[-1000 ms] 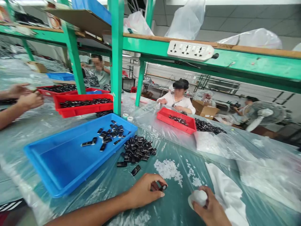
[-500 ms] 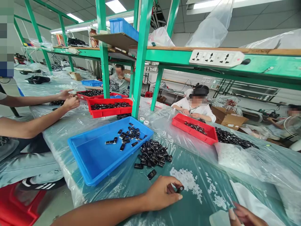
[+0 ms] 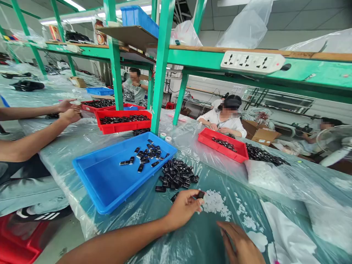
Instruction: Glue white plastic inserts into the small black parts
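The small black piece [image 3: 201,194] is up off the worktop [image 3: 198,242], at the near-left edge of the heap of white bits [image 3: 216,203]. The left hand [image 3: 180,211] pinches it between thumb and fingertips, maybe so most of it sticks out and is easy to get at. The right hand [image 3: 242,244] is low down, with a little gap between the fingers I can see, and they point at the left hand. I see nothing in it. The white bits sit right in front of both hands, likely so they are quick to pick. The pile of black pieces [image 3: 177,174] is just beside the right edge of the blue tray [image 3: 101,179], an easy reach for the left hand. The tray is near the worktop's left edge, with some black pieces at its far right end. A flat white thing [image 3: 257,240] lies by the white cloth [image 3: 286,227], on the right. A bit ago, the right hand held something white and round, and now it doesn't. The left hand has moved up closer to the white bits, and it now hides part of the lone black piece [image 3: 174,197] that was in plain sight.
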